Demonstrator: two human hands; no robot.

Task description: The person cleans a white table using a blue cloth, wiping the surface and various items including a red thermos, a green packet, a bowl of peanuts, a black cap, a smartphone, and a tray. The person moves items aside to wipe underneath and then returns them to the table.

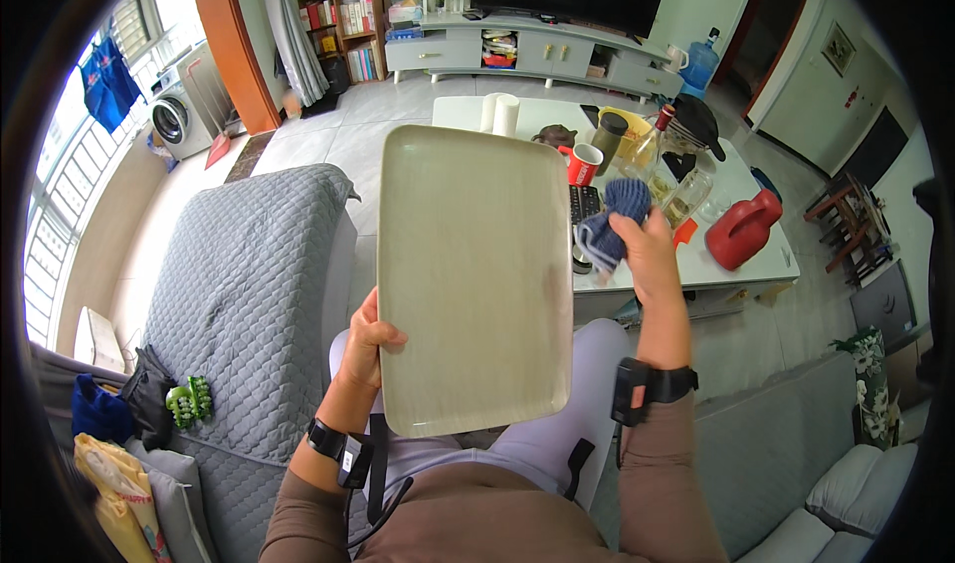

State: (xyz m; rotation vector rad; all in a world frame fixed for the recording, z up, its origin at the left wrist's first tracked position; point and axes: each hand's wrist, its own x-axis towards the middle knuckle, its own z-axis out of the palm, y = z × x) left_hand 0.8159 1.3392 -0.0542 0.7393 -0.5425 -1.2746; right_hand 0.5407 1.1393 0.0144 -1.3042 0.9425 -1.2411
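A large rectangular tray [476, 275], pale beige-green with a raised rim, stands upright in front of me above my lap. My left hand [374, 342] grips its left edge low down, the thumb lying over the face and the other fingers hidden behind. Just off the tray's right edge, my right hand [645, 250] is closed around a bunched dark blue cloth [627, 203] with a paler, striped part hanging below. The cloth is apart from the tray and slightly blurred.
Beyond the tray, a white coffee table [776, 250] bears a red jug [744, 230], a red mug [583, 164], a dark tumbler [609, 137], a glass bottle [649, 147] and a black cap [698, 123]. A quilted grey sofa section [249, 294] lies left, holding a green roller massager [189, 401].
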